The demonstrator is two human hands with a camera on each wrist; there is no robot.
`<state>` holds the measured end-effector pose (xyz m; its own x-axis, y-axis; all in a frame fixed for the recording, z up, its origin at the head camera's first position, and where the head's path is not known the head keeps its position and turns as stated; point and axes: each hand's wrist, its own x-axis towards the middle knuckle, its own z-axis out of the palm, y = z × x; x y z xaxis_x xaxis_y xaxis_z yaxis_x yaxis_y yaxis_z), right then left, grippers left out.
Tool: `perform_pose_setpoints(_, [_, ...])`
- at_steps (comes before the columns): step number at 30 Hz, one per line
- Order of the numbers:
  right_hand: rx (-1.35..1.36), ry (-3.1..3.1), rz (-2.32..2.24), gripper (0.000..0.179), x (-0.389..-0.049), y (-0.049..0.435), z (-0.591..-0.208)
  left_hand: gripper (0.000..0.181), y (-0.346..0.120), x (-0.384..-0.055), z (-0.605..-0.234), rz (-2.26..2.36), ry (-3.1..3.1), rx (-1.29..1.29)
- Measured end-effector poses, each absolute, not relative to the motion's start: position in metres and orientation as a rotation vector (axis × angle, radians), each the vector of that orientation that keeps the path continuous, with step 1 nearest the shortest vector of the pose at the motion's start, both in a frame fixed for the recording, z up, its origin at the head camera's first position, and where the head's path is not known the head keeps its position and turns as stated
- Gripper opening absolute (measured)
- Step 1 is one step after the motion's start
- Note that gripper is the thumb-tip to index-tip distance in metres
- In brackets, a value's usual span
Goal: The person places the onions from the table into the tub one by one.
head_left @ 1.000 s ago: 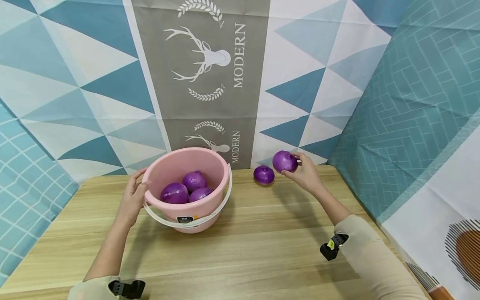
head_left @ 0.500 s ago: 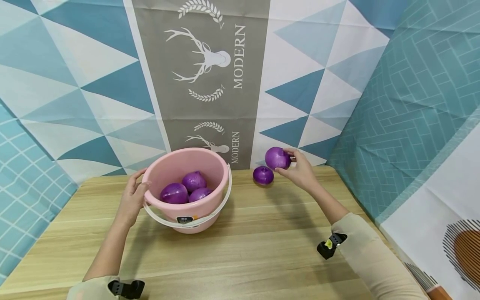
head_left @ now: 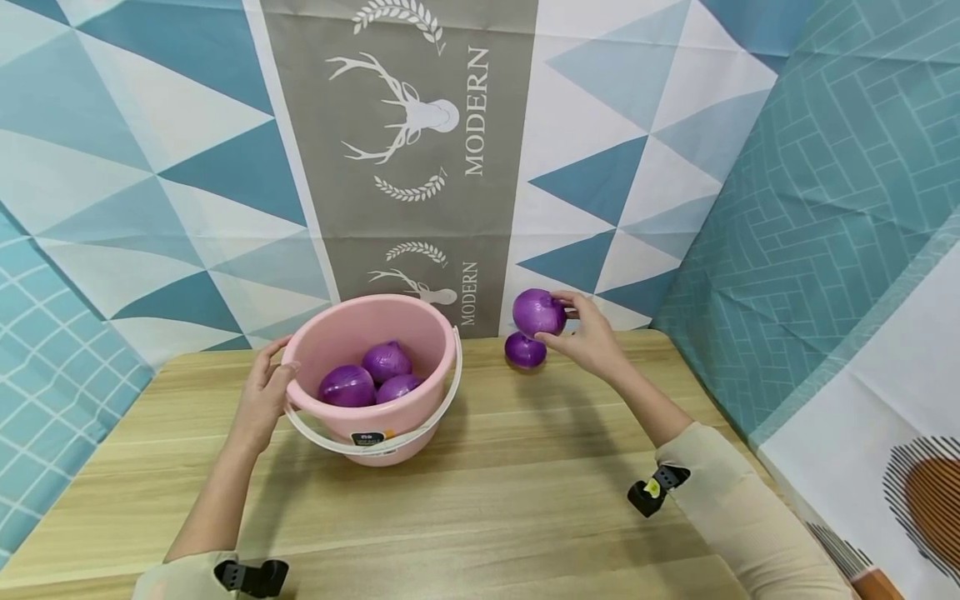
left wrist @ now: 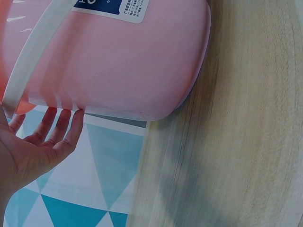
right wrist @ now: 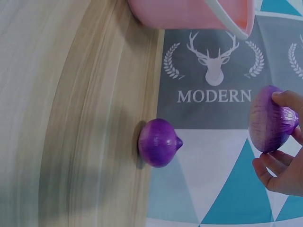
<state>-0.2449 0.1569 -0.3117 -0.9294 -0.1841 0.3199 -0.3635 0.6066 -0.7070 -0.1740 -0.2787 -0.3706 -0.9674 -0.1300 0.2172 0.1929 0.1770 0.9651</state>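
A purple onion [head_left: 538, 313] is held up in the air by my right hand [head_left: 588, 337], fingers and thumb round its side. Below it, a second purple onion [right wrist: 158, 143] sits on the tabletop at the back edge; the raised one partly covers it in the head view. My left hand [head_left: 262, 392] grips the rim of a pink bucket [head_left: 371, 312] at its left side, thumb at the rim. In the left wrist view, its fingers [left wrist: 61, 125] touch the bucket's outer wall. Several purple onions [head_left: 386, 361] lie inside the bucket.
The bucket's white handle [head_left: 450, 400] hangs down over its front. Bucket and onions stand on a wood-grain table [head_left: 480, 517]. A patterned backdrop [head_left: 420, 192] rises right behind the table, and a teal sheet [head_left: 795, 217] hangs along the right side.
My right hand has carried the onion leftward and slightly up, to above the onion on the table. The left hand and the bucket have stayed in place.
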Motion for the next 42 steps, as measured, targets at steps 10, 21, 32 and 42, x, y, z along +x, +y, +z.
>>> perform_pose_setpoints(10, [0.521, -2.608, 1.273, 0.067, -0.243, 0.141, -0.303, 0.044, -0.279, -0.174, -0.370, -1.886, -2.179, -0.078])
perform_pose_setpoints(21, [0.573, -2.591, 1.301, 0.068, -0.238, 0.122, -0.291, 0.045, -0.278, -0.174, -0.370, -1.866, -2.200, -0.067])
perform_pose_setpoints(32, [0.637, -2.580, 1.290, 0.068, -0.236, 0.109, -0.291, 0.045, -0.279, -0.174, -0.372, -1.871, -2.200, -0.069])
perform_pose_setpoints(42, [0.681, -2.581, 1.278, 0.068, -0.234, 0.092, -0.283, 0.046, -0.279, -0.174, -0.372, -1.860, -2.200, -0.089])
